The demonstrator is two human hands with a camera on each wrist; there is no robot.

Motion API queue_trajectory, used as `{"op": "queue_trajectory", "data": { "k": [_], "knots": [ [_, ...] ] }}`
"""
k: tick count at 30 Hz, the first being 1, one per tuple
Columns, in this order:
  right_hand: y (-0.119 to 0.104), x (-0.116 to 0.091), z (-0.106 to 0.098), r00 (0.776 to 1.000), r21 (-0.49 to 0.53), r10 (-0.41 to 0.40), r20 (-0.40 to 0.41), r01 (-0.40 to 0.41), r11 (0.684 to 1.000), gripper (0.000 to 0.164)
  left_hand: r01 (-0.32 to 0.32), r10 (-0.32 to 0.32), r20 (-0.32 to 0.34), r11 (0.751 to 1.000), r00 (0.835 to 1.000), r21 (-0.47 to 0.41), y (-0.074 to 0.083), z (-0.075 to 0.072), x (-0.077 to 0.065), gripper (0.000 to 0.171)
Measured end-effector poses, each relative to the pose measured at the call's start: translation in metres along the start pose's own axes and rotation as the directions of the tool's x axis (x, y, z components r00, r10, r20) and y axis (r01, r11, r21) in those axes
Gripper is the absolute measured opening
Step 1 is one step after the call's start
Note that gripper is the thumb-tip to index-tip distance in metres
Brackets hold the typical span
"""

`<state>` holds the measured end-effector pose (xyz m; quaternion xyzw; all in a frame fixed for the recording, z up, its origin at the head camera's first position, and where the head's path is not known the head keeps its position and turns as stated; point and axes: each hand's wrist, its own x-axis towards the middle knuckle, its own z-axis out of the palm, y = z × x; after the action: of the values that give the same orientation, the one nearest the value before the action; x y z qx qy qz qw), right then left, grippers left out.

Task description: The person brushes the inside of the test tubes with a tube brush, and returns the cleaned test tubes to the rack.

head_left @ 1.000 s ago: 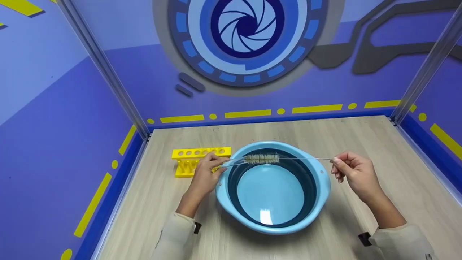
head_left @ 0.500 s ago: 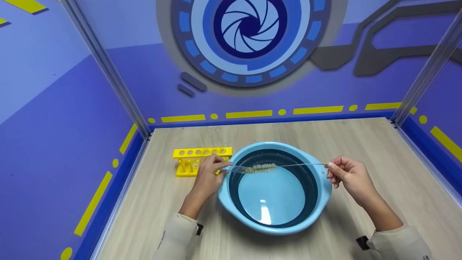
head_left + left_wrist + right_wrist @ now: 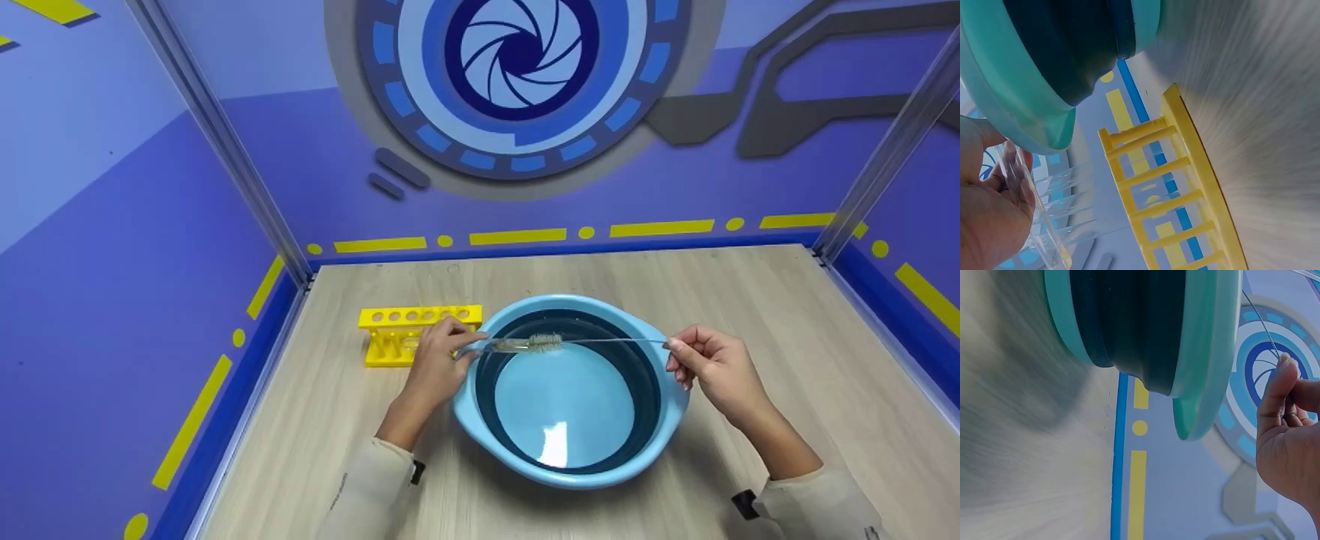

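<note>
left hand (image 3: pixel 439 361) pinches clear tube (image 3: pixel 507 346) between fingers; right hand (image 3: pixel 721 373) pinches brush (image 3: pixel 545 343); brush snagging inside could jerk tube loose into basin (image 3: pixel 574 481).

The left hand (image 3: pixel 437 364) hides part of the yellow rack (image 3: pixel 409 325). The left end of the brush (image 3: pixel 545 343), probably inside the clear tube (image 3: pixel 504 346), is indistinct.

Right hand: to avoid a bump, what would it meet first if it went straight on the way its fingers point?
The blue basin's right rim lies first in line in the head view, though the right hand seems higher and may pass over, toward the clear tube; depth is unclear.
</note>
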<state>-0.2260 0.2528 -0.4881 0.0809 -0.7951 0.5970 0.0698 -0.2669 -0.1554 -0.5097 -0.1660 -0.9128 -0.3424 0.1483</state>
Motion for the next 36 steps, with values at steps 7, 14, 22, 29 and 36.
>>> {"op": "queue_trajectory", "data": {
  "k": [7, 14, 22, 29, 36],
  "knots": [
    [-0.002, 0.001, 0.002, 1.000, -0.004, -0.010, 0.001, 0.010, 1.000, 0.028, -0.024, 0.024, 0.003, 1.000, 1.000, -0.004, 0.006, -0.001, 0.006, 0.029],
    [-0.002, 0.001, 0.004, 1.000, -0.006, -0.014, 0.013, 0.014, 1.000, 0.027, -0.041, 0.041, -0.001, 0.999, 0.999, -0.013, 0.008, 0.004, 0.007, 0.032],
    [-0.006, 0.003, 0.009, 0.999, -0.027, -0.038, 0.013, 0.038, 0.999, 0.027, -0.040, 0.040, 0.005, 0.998, 0.999, -0.053, 0.011, 0.009, 0.005, 0.034],
    [-0.004, 0.003, 0.013, 0.998, -0.031, -0.059, 0.021, 0.060, 0.998, 0.024, -0.058, 0.058, 0.004, 0.997, 0.998, -0.041, 0.016, 0.012, 0.008, 0.031],
    [-0.008, 0.004, 0.015, 0.997, -0.036, -0.075, 0.035, 0.076, 0.996, 0.021, -0.047, 0.049, 0.029, 0.996, 0.998, -0.074, 0.024, 0.018, 0.008, 0.033]
  ]
}}
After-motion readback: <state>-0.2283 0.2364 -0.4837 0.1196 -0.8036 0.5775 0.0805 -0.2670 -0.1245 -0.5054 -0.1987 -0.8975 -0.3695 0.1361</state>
